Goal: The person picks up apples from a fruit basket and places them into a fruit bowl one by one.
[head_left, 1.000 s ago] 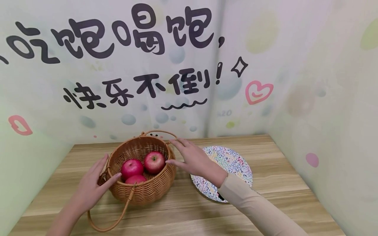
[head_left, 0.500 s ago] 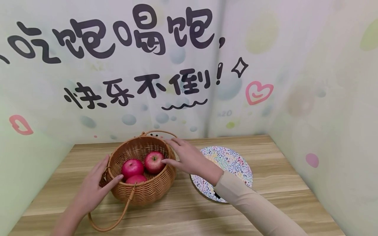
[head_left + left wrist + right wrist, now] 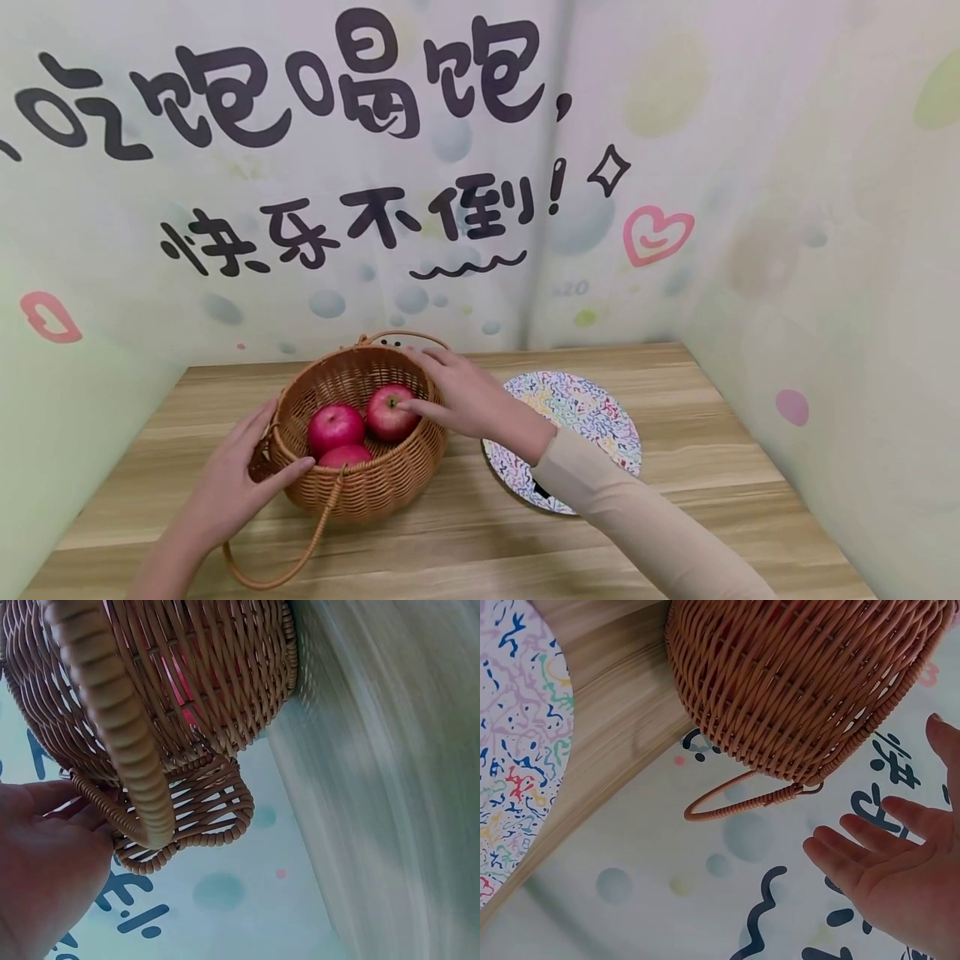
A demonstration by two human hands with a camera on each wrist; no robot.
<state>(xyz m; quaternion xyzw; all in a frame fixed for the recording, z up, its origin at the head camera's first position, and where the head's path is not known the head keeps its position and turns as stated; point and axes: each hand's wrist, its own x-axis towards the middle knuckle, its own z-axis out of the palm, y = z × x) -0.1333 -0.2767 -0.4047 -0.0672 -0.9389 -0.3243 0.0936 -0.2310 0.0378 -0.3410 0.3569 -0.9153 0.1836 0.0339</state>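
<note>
A brown wicker basket stands on the table, tipped open towards me, with three red apples inside. My left hand lies along the basket's left side, its thumb at the front rim. In the left wrist view the fingers of that hand reach the rim beside the rope-like handle. Over the right rim hovers my right hand, fingers extended, its thumb overlapping the right-hand apple in the head view. The right wrist view shows this hand spread, holding nothing, apart from the basket wall.
A round board with a multicoloured squiggle pattern lies right of the basket, partly under my right forearm. One basket handle hangs forward to the wood-grain table; the other leans back. Printed walls enclose the table.
My right hand has shifted left, in over the basket's right rim, its thumb now overlapping the right-hand apple. The left thumb has edged slightly right along the rim. Basket and apples have stayed put.
</note>
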